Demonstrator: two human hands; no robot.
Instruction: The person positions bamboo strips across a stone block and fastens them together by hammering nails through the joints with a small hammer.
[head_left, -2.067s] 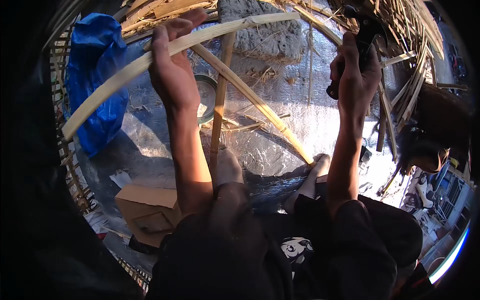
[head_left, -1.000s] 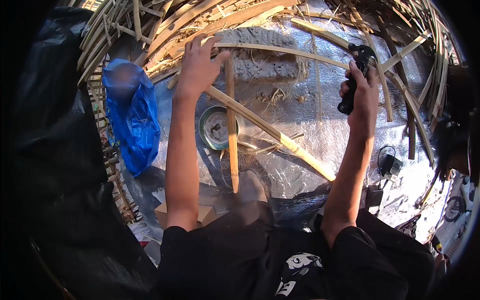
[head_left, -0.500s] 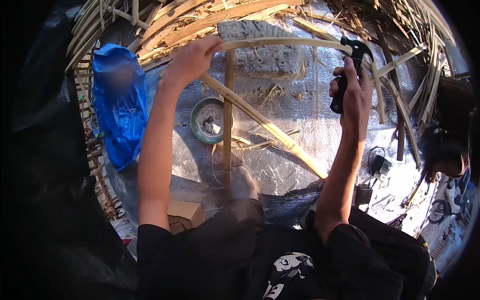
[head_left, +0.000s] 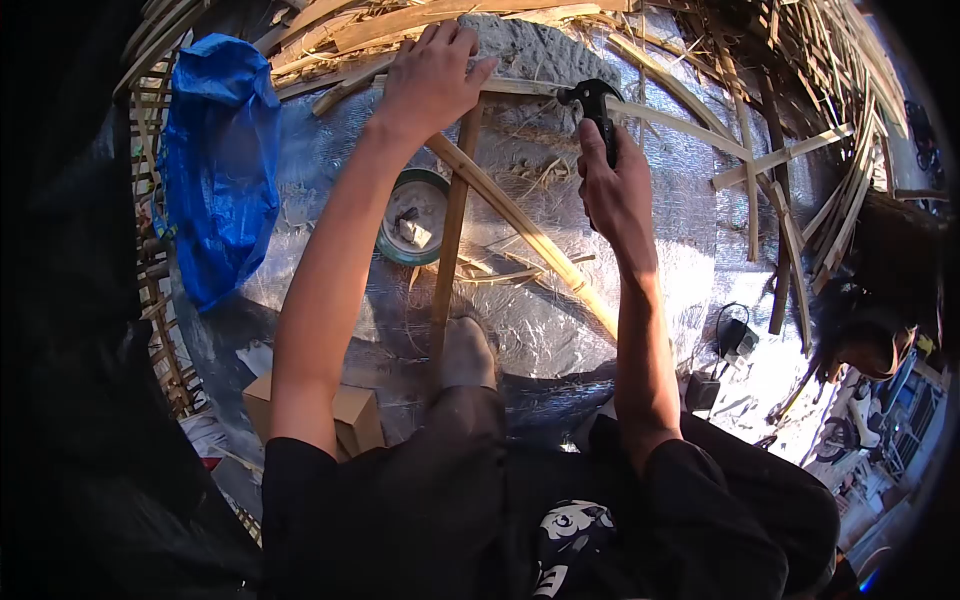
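Note:
Under my left hand (head_left: 435, 80) lies a long pale bamboo strip (head_left: 690, 128) that crosses a rough grey block (head_left: 535, 48). The fingers and thumb of that hand are spread over it, at the block's left side. My right hand (head_left: 615, 180) grips the dark handle of a claw hammer (head_left: 596, 95), its head down at the strip. Two more bamboo pieces, an upright slat (head_left: 452, 255) and a slanting slat (head_left: 530, 230), lie below the block. My foot (head_left: 467, 355) rests beside the lower end of the upright slat.
A green-rimmed bowl (head_left: 388, 248) with a pale lump in it sits left of the upright slat. Further left is a blue plastic bag (head_left: 222, 180). A cardboard box (head_left: 360, 420) stands near my left elbow. Bamboo strips (head_left: 850, 215) pile up at the right and back.
The hammer has moved left along the strip, onto the part over the block. My left hand has gone from pinching the strip to spread fingers over it. The view has shifted slightly.

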